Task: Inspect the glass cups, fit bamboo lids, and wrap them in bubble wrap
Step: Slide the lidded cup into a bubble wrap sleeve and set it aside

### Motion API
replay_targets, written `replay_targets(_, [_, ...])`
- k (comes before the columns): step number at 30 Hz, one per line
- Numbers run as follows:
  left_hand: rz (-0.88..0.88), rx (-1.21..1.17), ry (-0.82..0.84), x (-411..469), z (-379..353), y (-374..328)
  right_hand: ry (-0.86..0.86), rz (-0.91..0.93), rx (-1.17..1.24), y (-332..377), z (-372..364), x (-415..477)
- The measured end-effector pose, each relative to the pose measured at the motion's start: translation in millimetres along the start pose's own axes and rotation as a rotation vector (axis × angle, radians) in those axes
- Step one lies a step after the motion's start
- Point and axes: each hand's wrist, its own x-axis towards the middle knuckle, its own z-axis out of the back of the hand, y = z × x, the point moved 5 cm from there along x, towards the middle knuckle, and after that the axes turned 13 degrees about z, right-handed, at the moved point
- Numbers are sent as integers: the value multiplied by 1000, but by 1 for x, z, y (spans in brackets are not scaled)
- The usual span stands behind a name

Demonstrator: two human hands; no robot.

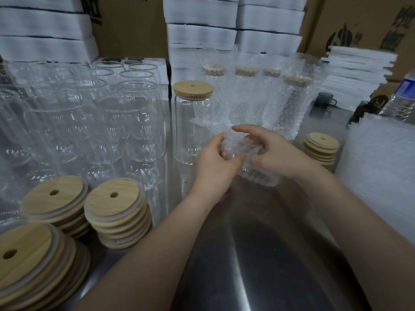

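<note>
Both hands meet over the steel table's middle, around a cup wrapped in bubble wrap (249, 162) that lies on its side. My left hand (215, 162) grips its left end with curled fingers. My right hand (271, 151) holds the right side, its index finger stretched out over the top. Just behind stands one bare glass cup with a bamboo lid (193, 90). Several wrapped, lidded cups (253, 95) stand upright behind that. Many open glass cups (125, 122) crowd the left.
Stacks of bamboo lids (116, 216) with centre holes sit at front left, and a smaller lid stack (321, 151) at the right. A pile of bubble wrap (381, 176) fills the far right. White foam stacks (202, 32) and cardboard boxes (359, 23) line the back.
</note>
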Motion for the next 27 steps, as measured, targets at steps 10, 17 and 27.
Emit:
replay_targets(10, [-58, 90, -162, 1, 8, 2, -47, 82, -227, 3, 3, 3])
replay_targets(17, [-47, 275, -287, -2, 12, 0, -420, 146, -163, 10, 19, -1])
replay_targets(27, [16, 353, -342, -6, 16, -5, -703, 120, -189, 47, 29, -3])
